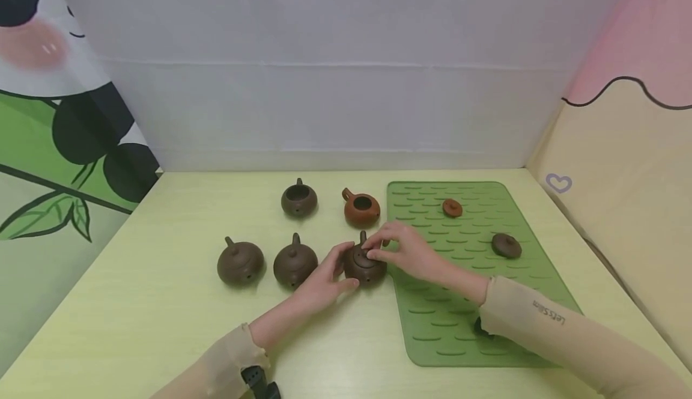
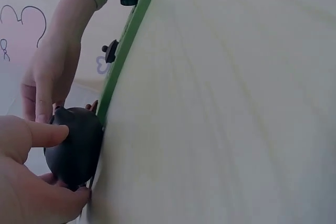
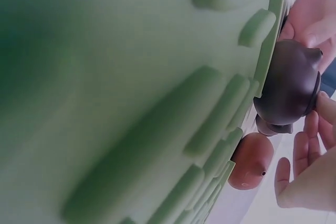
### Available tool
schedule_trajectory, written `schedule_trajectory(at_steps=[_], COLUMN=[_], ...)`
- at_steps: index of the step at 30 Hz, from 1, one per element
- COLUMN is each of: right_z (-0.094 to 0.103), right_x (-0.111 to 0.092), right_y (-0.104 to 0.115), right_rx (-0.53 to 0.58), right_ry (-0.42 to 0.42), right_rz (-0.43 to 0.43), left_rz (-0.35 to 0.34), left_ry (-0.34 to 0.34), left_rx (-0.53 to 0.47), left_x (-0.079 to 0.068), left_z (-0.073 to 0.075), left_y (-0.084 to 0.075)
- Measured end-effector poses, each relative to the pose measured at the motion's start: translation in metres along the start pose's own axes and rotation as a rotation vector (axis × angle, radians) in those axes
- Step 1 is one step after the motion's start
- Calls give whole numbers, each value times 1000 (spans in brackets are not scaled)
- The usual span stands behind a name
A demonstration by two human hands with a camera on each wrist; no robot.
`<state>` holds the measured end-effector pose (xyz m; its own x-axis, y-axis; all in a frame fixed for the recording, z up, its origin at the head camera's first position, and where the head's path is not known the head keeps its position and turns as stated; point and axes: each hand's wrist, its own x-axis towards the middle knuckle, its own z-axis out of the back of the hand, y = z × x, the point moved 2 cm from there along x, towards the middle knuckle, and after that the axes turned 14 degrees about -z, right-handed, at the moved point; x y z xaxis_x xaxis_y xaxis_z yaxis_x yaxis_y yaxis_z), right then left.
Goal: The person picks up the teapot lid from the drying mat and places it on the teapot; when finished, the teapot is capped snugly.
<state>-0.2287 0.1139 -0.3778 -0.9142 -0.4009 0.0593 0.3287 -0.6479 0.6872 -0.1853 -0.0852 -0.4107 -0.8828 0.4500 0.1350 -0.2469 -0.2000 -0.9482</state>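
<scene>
At the table's middle stands a dark brown teapot [image 1: 365, 275], upright, just left of the green mat. My left hand [image 1: 323, 280] holds it by the side, the thumb near the spout and the fingers round its far side. The thumb lies against the dark teapot [image 2: 79, 148] in the left wrist view. From above, my right hand [image 1: 406, 249] pinches the lid's knob with thumb and fingertips. The lid [image 1: 359, 258] sits over the teapot's opening, and the fingers hide its knob. In the right wrist view, fingertips touch the lid's edge region on the teapot [image 3: 289, 85].
Two lidded dark teapots stand at left, one far left [image 1: 240, 264] and one nearer [image 1: 294, 264]. Behind are an open dark teapot [image 1: 299, 201] and an open orange-brown teapot [image 1: 362, 210]. On the green mat [image 1: 432, 327] lie an orange-brown lid [image 1: 452, 208] and a dark lid [image 1: 506, 246].
</scene>
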Motion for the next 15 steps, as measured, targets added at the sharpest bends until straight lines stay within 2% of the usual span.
schedule_trajectory(at_steps=[5, 9, 12, 15], right_z=[-1, 0, 1, 1], right_x=[0, -1, -1, -2], right_y=[1, 2, 2, 3], right_rx=[-7, 0, 10, 21], right_ry=[-5, -2, 3, 12], right_rz=[13, 10, 5, -1], left_rz=[-11, -15, -14, -51], left_ry=[3, 43, 66, 94], left_rx=[-32, -25, 5, 55], left_x=[1, 2, 5, 10], left_z=[6, 14, 25, 40], left_y=[-11, -27, -42, -59])
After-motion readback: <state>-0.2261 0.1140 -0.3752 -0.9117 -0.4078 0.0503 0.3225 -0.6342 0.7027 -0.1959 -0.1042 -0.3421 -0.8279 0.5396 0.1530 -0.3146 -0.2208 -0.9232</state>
